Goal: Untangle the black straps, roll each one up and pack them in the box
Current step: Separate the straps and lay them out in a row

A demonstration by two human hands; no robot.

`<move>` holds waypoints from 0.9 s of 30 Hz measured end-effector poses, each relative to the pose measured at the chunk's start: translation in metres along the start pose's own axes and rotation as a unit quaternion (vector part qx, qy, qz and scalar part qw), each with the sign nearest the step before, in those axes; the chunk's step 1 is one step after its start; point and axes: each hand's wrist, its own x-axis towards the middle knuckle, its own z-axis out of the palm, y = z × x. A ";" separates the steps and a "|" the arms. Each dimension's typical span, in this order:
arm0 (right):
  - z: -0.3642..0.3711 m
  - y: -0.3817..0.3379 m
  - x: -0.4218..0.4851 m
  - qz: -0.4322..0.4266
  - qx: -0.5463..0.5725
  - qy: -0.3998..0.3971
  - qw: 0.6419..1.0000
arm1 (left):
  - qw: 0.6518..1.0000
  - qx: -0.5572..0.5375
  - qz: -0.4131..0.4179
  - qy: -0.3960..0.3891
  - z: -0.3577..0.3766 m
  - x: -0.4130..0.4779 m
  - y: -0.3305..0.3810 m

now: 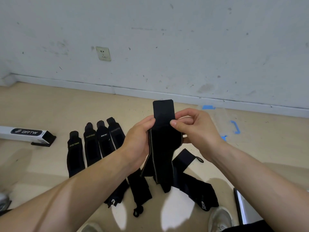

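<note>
Scuffed beige floor [50, 106] spreads below the hands. Both the left hand [138, 141] and right hand [197, 129] pinch one flat, grey-edged black strap [164, 148], tab upward.

Held strap [163, 148]: black, grey stripe along edge
Laid-out straps [74, 156]: black, yellow-green and white lettering
Carton [10, 133]: white, black oval label
Floor [50, 106]: beige

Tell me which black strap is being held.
The grey-edged strap pinched between the left hand and right hand, its end sticking up; the other straps lie on the floor.
</note>
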 end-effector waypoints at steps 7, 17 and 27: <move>0.005 0.006 0.003 0.028 -0.073 0.047 0.996 | 0.997 0.070 0.022 0.017 0.000 0.002 -0.012; 0.036 0.034 -0.006 0.038 -0.063 -0.104 0.992 | 0.992 -0.041 0.030 0.118 -0.011 0.013 0.007; 0.066 0.037 0.000 0.053 -0.047 -0.028 0.997 | 0.974 0.138 0.045 0.173 -0.035 0.023 0.013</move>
